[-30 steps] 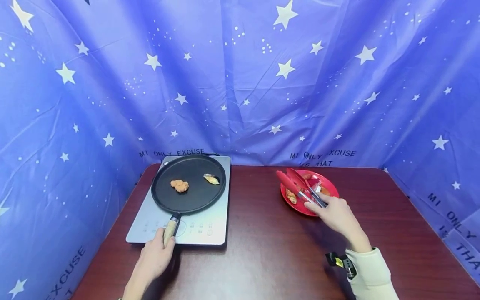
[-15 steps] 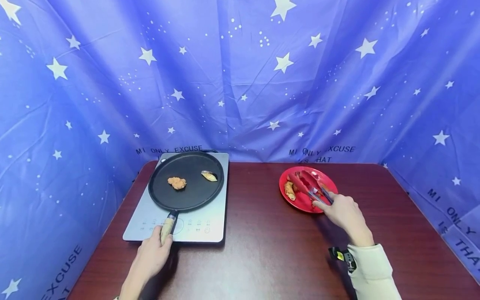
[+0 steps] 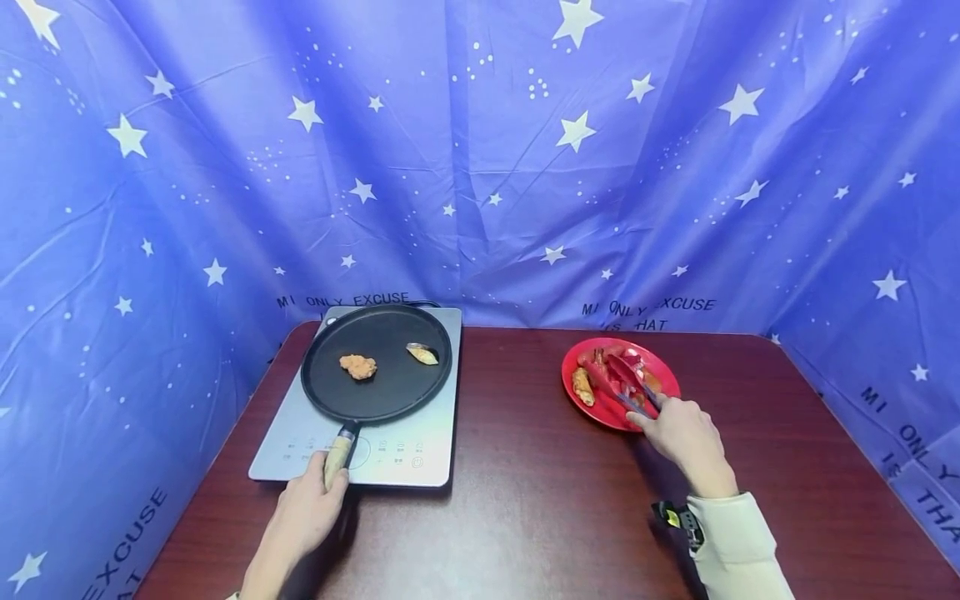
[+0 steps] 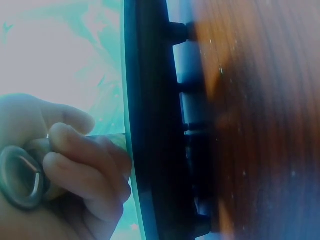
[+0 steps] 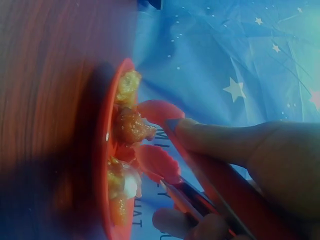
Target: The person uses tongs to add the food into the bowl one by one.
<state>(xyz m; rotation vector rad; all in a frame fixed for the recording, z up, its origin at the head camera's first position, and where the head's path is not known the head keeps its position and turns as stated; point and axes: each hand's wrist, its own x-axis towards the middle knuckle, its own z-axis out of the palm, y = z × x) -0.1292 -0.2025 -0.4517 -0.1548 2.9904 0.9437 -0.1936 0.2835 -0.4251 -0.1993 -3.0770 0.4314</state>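
My left hand (image 3: 303, 510) grips the light-coloured handle (image 3: 339, 457) of a flat black frying pan (image 3: 375, 396). A piece of fried chicken (image 3: 358, 367) lies on the pan's left half, and a shell-like piece of food (image 3: 423, 354) on its right. With my right hand (image 3: 686, 442) I hold red-tipped tongs (image 5: 161, 162) over a red plate (image 3: 667, 369). In the right wrist view the tong tips stand apart, close to a browned piece of food (image 5: 131, 126). Another browned piece (image 3: 582, 387) lies at the plate's left side. Whether the tips touch any food I cannot tell.
Under the pan stands a silver induction cooktop (image 3: 281, 450) on the left of the dark red wooden table (image 3: 517, 467). Blue curtains (image 3: 480, 167) with stars close off the back and both sides. Bare tabletop lies between the cooktop and the plate.
The tongs have come down from above the plate's left edge into the food on the plate. My left hand stays on the pan handle. The view has shifted slightly.
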